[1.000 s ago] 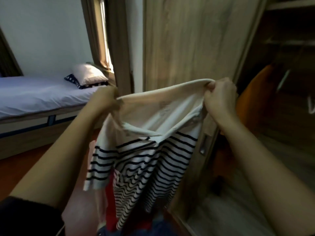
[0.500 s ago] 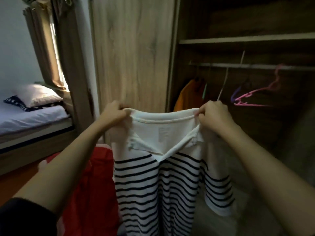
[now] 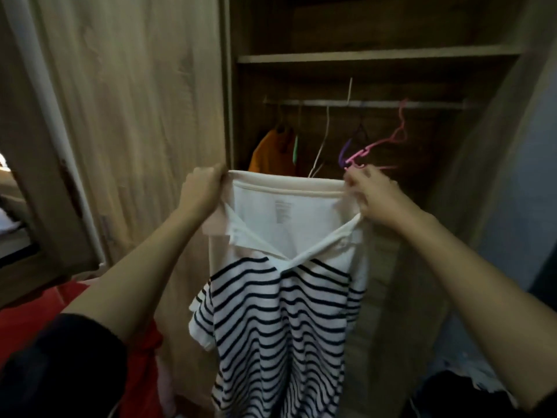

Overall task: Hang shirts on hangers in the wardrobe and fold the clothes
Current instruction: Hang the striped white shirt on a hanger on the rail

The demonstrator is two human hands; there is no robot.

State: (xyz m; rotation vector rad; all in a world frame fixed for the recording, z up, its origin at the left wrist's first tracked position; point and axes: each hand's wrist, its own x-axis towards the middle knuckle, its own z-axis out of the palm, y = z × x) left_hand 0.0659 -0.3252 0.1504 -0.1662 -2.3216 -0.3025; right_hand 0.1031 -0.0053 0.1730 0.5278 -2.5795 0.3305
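The striped shirt [image 3: 280, 312], white at the top with dark bands below and an open collar, hangs in the air in front of the open wardrobe [image 3: 512, 146], spread flat by its upper edge and carried by nothing but the two hands. The left hand [image 3: 202, 188] grips the left end of that edge with its fingers curled tight round the fabric. The right hand [image 3: 370, 194] pinches the right end, its fingers bent over the cloth and the thumb hidden behind it. Just behind the shirt's top edge is the rail [image 3: 361, 103], running under a shelf [image 3: 376, 55]. An orange garment [image 3: 271, 152] already hangs near the rail's left end. A thin white hanger [image 3: 324, 140] hangs toward the middle, and a purple hanger [image 3: 346, 147] and a pink hanger [image 3: 388, 140] hang bare right of the middle, close above the right hand. The wardrobe door [image 3: 135, 116] stands to the left, and red clothes [image 3: 39, 300] lie low at the left beyond the forearm. I judge the task to be at an early stage. One piece appears to be hung, while this shirt is only held out and is on no hanger yet. A hanger must still be taken, slipped in through the neck and hooked onto the rail. The red clothes still look to be waiting, and no folded pile is in view.
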